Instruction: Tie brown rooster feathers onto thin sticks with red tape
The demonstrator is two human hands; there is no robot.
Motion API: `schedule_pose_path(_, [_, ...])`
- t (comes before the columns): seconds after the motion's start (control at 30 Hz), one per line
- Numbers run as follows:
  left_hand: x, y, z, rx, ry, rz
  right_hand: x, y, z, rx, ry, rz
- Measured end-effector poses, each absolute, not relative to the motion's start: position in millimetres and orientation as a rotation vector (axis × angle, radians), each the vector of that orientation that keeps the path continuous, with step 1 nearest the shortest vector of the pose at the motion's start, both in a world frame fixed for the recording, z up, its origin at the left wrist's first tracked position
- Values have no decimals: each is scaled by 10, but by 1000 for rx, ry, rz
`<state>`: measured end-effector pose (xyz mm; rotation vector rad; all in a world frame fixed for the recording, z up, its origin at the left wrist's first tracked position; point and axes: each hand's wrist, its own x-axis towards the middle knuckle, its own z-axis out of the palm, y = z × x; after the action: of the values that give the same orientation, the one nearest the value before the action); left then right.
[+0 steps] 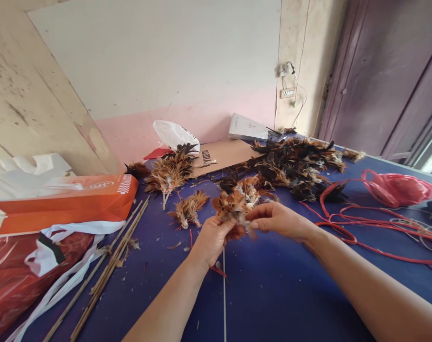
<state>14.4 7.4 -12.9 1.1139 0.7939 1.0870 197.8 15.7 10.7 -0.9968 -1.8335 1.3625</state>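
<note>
My left hand [216,237] is closed round the base of a bunch of brown feathers [232,204], held above the blue table [266,294]. From the right, my right hand [273,219] meets the bunch with thumb and fingers pinched together at its lower edge; greyish fluff shows beside the fingertips, though what exactly they grip is partly hidden. Just behind the hands lie more brown and white feathers [251,187]. Two small tied feather tufts [189,209] rest to the left, and beyond them a larger feather bundle [169,175] on a pale stick.
A big heap of dark feathers [294,161] spreads at the back right, beside a cardboard sheet [226,156] and white box [248,127]. Pink plastic twine [397,190] trails on the right. Thin sticks [109,270], an orange bag [66,202] and red plastic [9,285] occupy the left.
</note>
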Motion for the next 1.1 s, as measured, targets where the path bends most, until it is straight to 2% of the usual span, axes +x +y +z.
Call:
schedule_pose_path(0.2, [133, 111, -161, 1106, 887, 1106, 1912, 120, 65, -1086, -1900, 1329])
schedule_pose_path(0.63, [158, 61, -147, 1328, 891, 922, 1841, 146, 15, -1119, -1791, 1000])
schedule_pose_path(0.87, [95, 47, -61, 1503, 922, 829, 1765, 105, 21, -961, -1765, 1069])
schedule_pose_path(1.1, [-209, 180, 102, 1312, 917, 1264, 1614, 22, -60, -1155, -1841, 948])
